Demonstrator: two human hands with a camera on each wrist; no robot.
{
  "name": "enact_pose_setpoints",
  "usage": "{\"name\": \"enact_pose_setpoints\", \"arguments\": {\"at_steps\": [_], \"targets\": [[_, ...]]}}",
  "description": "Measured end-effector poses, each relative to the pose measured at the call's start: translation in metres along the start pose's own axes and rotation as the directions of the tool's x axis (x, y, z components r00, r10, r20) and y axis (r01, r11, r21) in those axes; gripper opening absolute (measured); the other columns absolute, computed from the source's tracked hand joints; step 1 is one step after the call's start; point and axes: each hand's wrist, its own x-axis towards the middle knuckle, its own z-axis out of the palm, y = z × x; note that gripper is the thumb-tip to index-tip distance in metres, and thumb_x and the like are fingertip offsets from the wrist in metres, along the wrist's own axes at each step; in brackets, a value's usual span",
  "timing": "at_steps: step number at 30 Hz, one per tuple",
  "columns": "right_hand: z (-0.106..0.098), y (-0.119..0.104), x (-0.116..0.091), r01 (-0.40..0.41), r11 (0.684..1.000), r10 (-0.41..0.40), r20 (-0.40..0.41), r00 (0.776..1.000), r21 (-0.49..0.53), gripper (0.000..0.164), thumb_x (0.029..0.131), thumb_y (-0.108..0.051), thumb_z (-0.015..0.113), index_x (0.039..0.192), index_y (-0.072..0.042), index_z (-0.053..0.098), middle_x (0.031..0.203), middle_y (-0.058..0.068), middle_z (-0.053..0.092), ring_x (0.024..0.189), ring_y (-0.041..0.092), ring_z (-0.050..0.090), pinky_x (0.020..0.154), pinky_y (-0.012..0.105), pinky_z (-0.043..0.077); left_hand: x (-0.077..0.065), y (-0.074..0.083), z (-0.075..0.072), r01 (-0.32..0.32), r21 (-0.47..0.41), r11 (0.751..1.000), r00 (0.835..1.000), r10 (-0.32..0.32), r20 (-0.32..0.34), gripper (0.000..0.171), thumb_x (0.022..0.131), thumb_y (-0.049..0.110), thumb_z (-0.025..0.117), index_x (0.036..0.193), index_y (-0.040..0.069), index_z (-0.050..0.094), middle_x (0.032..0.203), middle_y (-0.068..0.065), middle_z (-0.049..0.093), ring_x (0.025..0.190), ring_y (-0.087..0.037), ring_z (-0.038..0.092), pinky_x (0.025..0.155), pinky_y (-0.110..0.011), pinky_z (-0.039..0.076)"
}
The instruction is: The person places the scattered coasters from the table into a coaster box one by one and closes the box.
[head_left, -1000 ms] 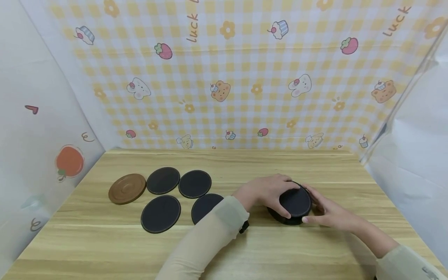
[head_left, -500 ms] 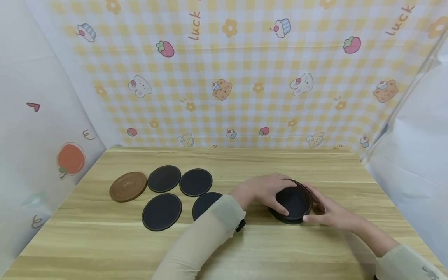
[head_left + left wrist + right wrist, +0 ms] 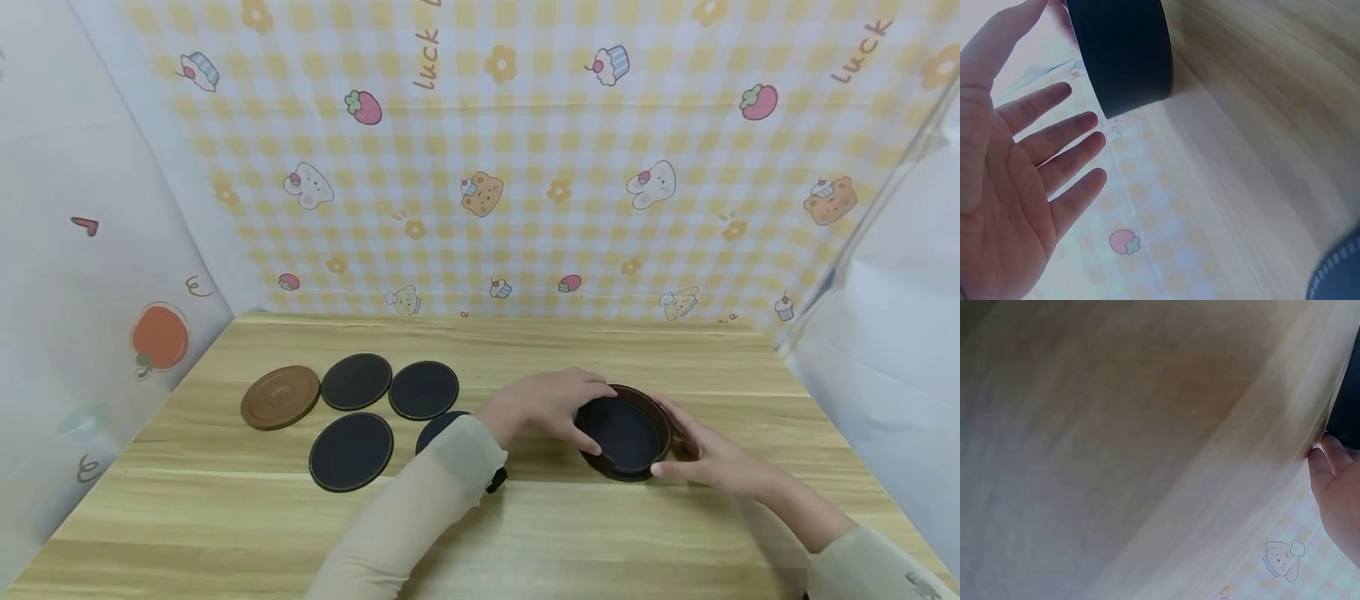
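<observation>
A round dark coaster holder (image 3: 663,417) with a raised brown-lined rim stands on the right half of the table. A black coaster (image 3: 626,433) lies flat inside it; whether more lie beneath is hidden. My right hand (image 3: 708,454) grips the holder's right side, thumb at the front and fingers behind. Over the left rim, my left hand (image 3: 551,404) has its fingers spread and holds nothing. The left wrist view shows those fingers extended beside the holder's dark wall (image 3: 1125,56). Only my right fingertips at the holder's edge (image 3: 1347,406) appear in the right wrist view.
Several black coasters lie flat at left, among them a front one (image 3: 351,452) and one (image 3: 438,429) partly under my left sleeve. A brown round lid-like disc (image 3: 281,397) lies beside them. A patterned cloth (image 3: 517,208) hangs behind the wooden table (image 3: 600,542).
A black coaster has dropped from my left hand at the holder's rim to its bottom. My left hand has let go and shifted left. My right hand stays on the holder.
</observation>
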Motion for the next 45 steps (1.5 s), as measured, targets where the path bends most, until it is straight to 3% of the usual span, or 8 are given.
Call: {"name": "enact_pose_setpoints", "arguments": {"at_steps": [18, 33, 39, 45], "targets": [[0.001, 0.000, -0.001, -0.025, 0.996, 0.023, -0.030, 0.999, -0.081, 0.091, 0.088, -0.019, 0.075, 0.156, 0.002, 0.018, 0.154, 0.034, 0.031, 0.129, -0.021, 0.028, 0.098, 0.008, 0.033, -0.044, -0.021, -0.007, 0.039, 0.041, 0.998, 0.999, -0.039, -0.016, 0.079, 0.088, 0.050, 0.071, 0.153, 0.016, 0.040, 0.158, -0.003, 0.039, 0.148, -0.019, 0.034, 0.119, -0.033, 0.031], [0.001, 0.003, 0.000, -0.016, 0.997, 0.014, -0.026, 1.000, -0.075, 0.090, 0.089, -0.019, 0.074, 0.156, 0.002, 0.017, 0.154, 0.034, 0.032, 0.129, -0.021, 0.030, 0.099, 0.006, 0.030, -0.086, -0.038, -0.007, 0.055, 0.061, 0.997, 0.997, -0.051, -0.060, 0.072, 0.091, 0.045, 0.069, 0.149, 0.012, 0.045, 0.154, -0.007, 0.045, 0.145, -0.022, 0.038, 0.116, -0.037, 0.035], [0.001, 0.002, -0.001, -0.017, 0.998, 0.016, -0.023, 1.000, -0.062, 0.091, 0.089, -0.018, 0.074, 0.156, 0.001, 0.016, 0.155, 0.035, 0.030, 0.129, -0.021, 0.028, 0.099, 0.006, 0.031, -0.105, -0.046, 0.002, 0.096, 0.083, 0.992, 0.994, -0.091, -0.061, 0.070, 0.091, 0.048, 0.067, 0.149, 0.014, 0.047, 0.154, -0.005, 0.045, 0.145, -0.022, 0.038, 0.114, -0.039, 0.038], [0.001, 0.001, -0.002, 0.016, 0.997, -0.017, -0.020, 1.000, -0.071, 0.091, 0.089, -0.014, 0.074, 0.157, 0.002, 0.016, 0.154, 0.037, 0.027, 0.129, -0.022, 0.026, 0.099, 0.006, 0.030, -0.127, -0.047, 0.001, 0.157, 0.064, 0.986, 0.986, -0.153, -0.071, 0.069, 0.090, 0.049, 0.069, 0.147, 0.016, 0.049, 0.153, -0.003, 0.046, 0.145, -0.022, 0.039, 0.109, -0.041, 0.043]]}}
